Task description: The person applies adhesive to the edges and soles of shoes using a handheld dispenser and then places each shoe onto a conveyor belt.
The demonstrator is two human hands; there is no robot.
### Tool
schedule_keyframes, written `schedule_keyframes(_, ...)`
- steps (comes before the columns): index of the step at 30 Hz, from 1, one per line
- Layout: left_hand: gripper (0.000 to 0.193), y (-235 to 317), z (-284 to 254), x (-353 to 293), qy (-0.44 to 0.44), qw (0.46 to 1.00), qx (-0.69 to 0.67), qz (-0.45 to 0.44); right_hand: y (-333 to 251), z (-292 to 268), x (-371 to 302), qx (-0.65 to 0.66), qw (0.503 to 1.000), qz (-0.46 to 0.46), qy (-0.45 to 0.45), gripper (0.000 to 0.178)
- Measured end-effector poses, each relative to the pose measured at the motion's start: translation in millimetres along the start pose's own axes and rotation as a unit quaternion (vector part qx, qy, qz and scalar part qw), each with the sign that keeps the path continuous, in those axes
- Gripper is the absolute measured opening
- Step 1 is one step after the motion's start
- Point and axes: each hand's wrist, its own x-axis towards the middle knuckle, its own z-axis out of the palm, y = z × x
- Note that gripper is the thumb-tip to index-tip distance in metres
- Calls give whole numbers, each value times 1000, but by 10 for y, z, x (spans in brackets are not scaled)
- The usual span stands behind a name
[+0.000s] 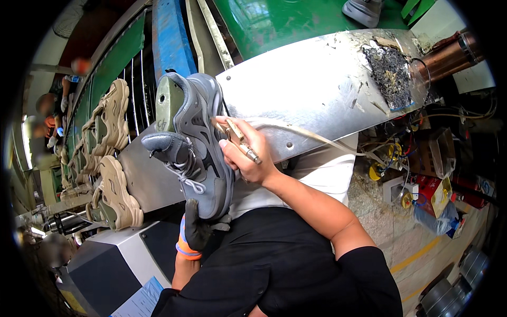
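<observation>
A grey sneaker with laces sits on a green shoe last, its toe toward me and its sole facing right. My left hand, in a dark glove with an orange cuff, is closed around the toe end from below. Bare, my right hand is wrapped round a small brass-coloured hand tool with a silver fitting. That tool lies close against the sneaker's sole edge; whether it touches cannot be made out. A pale hose runs rightward from beside the right hand.
Beneath the work lies a metal plate, its right end crusted with dark residue beside a copper-coloured pipe. Several beige shoes stand on the left. Another grey shoe rests on the green surface. Wires and boxes crowd the right.
</observation>
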Motion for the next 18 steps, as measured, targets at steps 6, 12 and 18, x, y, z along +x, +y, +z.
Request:
schedule_keyframes(6,75,12,178,98,-62,997,-52,-16,-124,-44,-234,11,998,41,-51,40)
schedule_keyframes(12,79,80,485,184,-142,987,-50,-54,-318,-273,-619,36,994,101,-32,40)
schedule_keyframes(18,83,58,707,394,-206,967,-86,-126,-678,-435,-855,10,990,144,-1,41)
